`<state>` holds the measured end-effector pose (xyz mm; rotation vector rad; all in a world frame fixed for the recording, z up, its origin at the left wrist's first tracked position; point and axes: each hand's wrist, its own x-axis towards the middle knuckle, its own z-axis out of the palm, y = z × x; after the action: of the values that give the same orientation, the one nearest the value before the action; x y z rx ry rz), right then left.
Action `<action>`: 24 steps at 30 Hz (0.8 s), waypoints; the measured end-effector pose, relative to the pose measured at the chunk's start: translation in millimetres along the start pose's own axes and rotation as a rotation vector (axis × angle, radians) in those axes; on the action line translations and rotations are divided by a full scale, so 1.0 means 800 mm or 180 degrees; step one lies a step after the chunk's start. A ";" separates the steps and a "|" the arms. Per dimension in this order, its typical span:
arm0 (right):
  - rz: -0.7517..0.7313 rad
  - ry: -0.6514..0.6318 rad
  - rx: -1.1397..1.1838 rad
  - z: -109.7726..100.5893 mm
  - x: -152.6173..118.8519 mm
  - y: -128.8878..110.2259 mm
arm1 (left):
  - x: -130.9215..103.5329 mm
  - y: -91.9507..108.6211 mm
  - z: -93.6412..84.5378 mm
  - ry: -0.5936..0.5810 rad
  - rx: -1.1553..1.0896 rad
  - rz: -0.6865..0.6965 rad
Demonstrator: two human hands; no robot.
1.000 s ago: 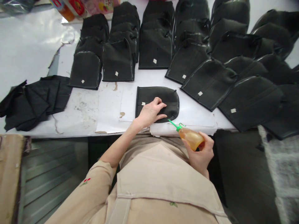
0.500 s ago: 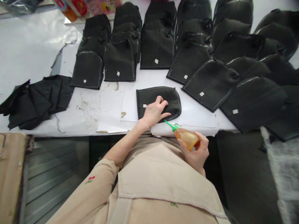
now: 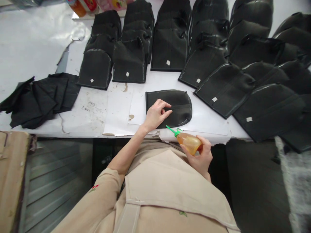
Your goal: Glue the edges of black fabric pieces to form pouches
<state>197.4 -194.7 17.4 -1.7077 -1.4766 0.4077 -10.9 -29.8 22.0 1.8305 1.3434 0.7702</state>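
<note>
A black fabric pouch [image 3: 177, 97] with a rounded right end lies flat at the table's near edge. Over its left part is my left hand [image 3: 155, 115], thumb and forefinger apart and nothing visible between them; it covers the area where the white tag was. Whether the fingers touch the cloth I cannot tell. My right hand [image 3: 202, 155] grips a squeeze bottle [image 3: 189, 142] of amber liquid, held tilted in front of the table edge. Its thin green nozzle points up and left, close to the pouch's near edge.
Rows of similar black pouches [image 3: 170, 42], several with small white tags, fill the back and right of the white table [image 3: 116, 110]. Dark cloth pieces [image 3: 43, 100] are fanned out at left. Colourful bottles [image 3: 77, 8] stand at the back. A wooden board [image 3: 14, 174] is at lower left.
My left hand has shifted left over the pouch, and its fingers have drawn in. The bottle in my right hand has moved left with its nozzle. The whole view has shifted slightly.
</note>
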 end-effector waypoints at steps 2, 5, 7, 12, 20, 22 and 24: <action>-0.0026 -0.0029 0.0017 0.002 0.002 -0.004 | -0.011 -0.006 -0.012 0.0361 0.0284 -0.0110; -0.0049 -0.0110 0.0056 0.005 0.007 -0.010 | -0.029 -0.016 -0.028 0.0827 0.0752 -0.0320; -0.0067 -0.0187 0.0082 0.008 0.010 -0.013 | -0.039 -0.023 -0.037 0.0969 0.0981 -0.0488; -0.0234 -0.0376 0.0123 0.017 0.016 -0.020 | -0.053 -0.036 -0.047 0.0804 0.1011 -0.0783; -0.0267 -0.0772 0.0095 0.031 0.023 -0.031 | -0.054 -0.041 -0.046 0.0781 0.0803 -0.0813; -0.0288 -0.0799 0.0127 0.034 0.024 -0.032 | -0.054 -0.041 -0.046 0.0793 0.0752 -0.0851; -0.0321 -0.0829 0.0153 0.038 0.026 -0.033 | -0.054 -0.042 -0.046 0.0810 0.0692 -0.0891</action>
<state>163.7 -164.7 23.9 -1.5798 -1.7165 0.6248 -70.1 -57.5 13.0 1.6939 1.8656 0.7480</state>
